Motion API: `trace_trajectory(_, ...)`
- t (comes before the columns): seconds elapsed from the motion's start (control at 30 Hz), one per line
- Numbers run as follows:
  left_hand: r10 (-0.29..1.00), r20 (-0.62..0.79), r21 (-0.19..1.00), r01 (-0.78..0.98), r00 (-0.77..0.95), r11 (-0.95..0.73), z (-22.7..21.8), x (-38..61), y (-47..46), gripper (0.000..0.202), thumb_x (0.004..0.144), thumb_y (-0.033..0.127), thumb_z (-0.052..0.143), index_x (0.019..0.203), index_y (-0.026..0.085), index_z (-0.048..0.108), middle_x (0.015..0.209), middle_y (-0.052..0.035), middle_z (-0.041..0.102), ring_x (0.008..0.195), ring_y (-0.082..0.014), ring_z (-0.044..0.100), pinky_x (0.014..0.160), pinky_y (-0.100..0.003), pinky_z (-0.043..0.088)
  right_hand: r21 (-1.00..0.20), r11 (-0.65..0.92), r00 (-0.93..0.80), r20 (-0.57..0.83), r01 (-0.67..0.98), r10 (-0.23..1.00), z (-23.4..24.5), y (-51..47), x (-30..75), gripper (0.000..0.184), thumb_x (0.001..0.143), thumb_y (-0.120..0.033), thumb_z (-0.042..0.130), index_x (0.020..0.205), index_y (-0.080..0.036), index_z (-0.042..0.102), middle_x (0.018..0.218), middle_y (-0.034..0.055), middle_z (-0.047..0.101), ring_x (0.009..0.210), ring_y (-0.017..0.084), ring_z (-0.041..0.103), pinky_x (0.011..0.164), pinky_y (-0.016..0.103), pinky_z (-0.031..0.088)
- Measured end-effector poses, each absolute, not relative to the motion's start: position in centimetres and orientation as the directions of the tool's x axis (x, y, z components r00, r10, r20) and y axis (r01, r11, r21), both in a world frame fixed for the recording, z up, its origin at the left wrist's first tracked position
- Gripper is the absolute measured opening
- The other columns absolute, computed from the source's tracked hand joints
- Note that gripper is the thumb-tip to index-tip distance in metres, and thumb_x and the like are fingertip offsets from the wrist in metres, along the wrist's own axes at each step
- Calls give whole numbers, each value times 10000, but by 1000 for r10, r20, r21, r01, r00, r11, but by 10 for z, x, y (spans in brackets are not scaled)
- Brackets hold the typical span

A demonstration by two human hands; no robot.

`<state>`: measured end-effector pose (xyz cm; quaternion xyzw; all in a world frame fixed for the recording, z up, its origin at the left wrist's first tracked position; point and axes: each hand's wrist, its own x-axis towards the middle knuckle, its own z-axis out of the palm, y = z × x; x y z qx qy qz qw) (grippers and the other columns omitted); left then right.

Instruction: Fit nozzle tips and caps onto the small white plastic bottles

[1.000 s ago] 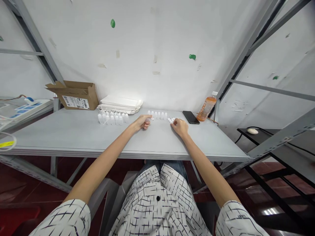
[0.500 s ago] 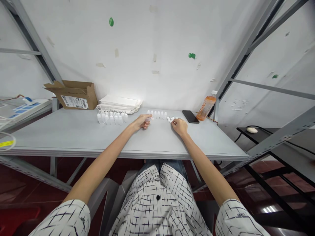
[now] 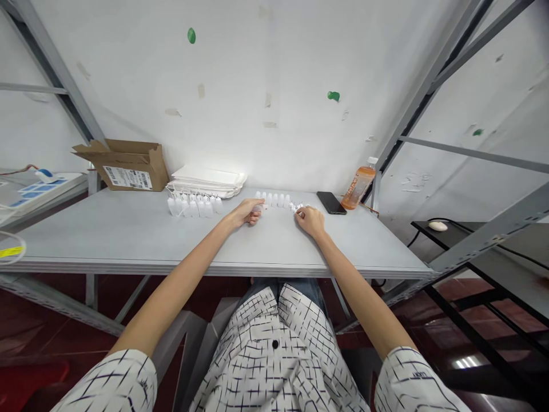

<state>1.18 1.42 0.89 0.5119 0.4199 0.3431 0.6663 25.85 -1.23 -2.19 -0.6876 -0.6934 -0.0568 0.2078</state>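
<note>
Right hand (image 3: 309,222) edged closer, its grip partly hiding white pieces (image 3: 295,207).

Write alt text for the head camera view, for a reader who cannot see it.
The left hand holds a small translucent bottle and the right hand touches white parts, beside a row of similar bottles on a grey table.

Head-worn view facing forward-down, above left hand (image 3: 246,212), right hand (image 3: 309,222)
</note>
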Motion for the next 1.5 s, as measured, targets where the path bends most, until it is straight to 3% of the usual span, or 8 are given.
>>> trace_trajectory(0.4, 889, -189, 977, -12, 418, 213, 8, 11, 14, 281, 813, 414, 672, 813, 210, 479, 514, 77, 333, 382, -76, 305, 377, -186, 243, -192, -2, 65, 327, 981, 943, -20, -14, 254, 301, 920, -297, 513, 1123, -240, 729, 1043, 83, 705, 901, 220, 618, 659, 283, 350)
trace_trajectory(0.6, 892, -197, 976, 0, 407, 216, 11, 12, 11, 297, 804, 410, 677, 813, 222, 447, 513, 80, 336, 373, -72, 295, 374, -182, 231, -219, 13, 70, 364, 976, 929, -18, -18, 253, 270, 925, -260, 505, 1060, -218, 735, 1009, 90, 708, 873, 215, 611, 638, 280, 326)
trace_trajectory(0.73, 881, -178, 982, 25, 439, 186, 10, 13, 10, 228, 797, 363, 646, 853, 224, 474, 529, 69, 381, 364, -78, 326, 364, -185, 258, -297, 101, 43, 440, 949, 897, -17, -22, 245, 291, 956, -279, 458, 919, -198, 735, 939, 74, 707, 814, 188, 593, 638, 268, 325)
trace_trajectory(0.93, 864, -100, 992, 114, 493, 50, 9, 16, 5, 222, 804, 303, 648, 963, 215, 520, 562, 51, 465, 391, -94, 446, 361, -180, 287, -403, 364, -134, 496, 840, 858, -18, -26, 224, 259, 931, -230, 453, 964, -198, 707, 913, 34, 717, 690, 144, 566, 695, 251, 373)
trace_trajectory(1.13, 842, -18, 989, 134, 540, -65, 4, 19, 6, 377, 775, 352, 751, 978, 209, 468, 631, 26, 585, 426, -117, 568, 343, -169, 288, -457, 379, -149, 463, 805, 874, -20, -26, 210, 310, 960, -292, 407, 861, -193, 683, 837, 26, 707, 693, 148, 582, 664, 247, 361)
trace_trajectory(1.37, 832, 36, 987, 114, 553, -118, -3, 17, 12, 468, 724, 440, 816, 955, 189, 495, 690, -7, 647, 453, -138, 628, 335, -169, 308, -439, 377, -149, 469, 816, 870, -23, -28, 202, 297, 879, -242, 515, 1144, -209, 643, 884, 8, 729, 702, 159, 607, 675, 249, 383)
trace_trajectory(1.5, 826, 43, 980, 139, 561, -145, -6, 18, 13, 461, 730, 483, 805, 941, 168, 542, 696, -22, 653, 457, -135, 633, 329, -168, 310, -391, 403, -172, 507, 827, 845, -23, -30, 202, 260, 944, -338, 504, 1097, -206, 668, 887, 27, 721, 721, 160, 613, 670, 246, 380)
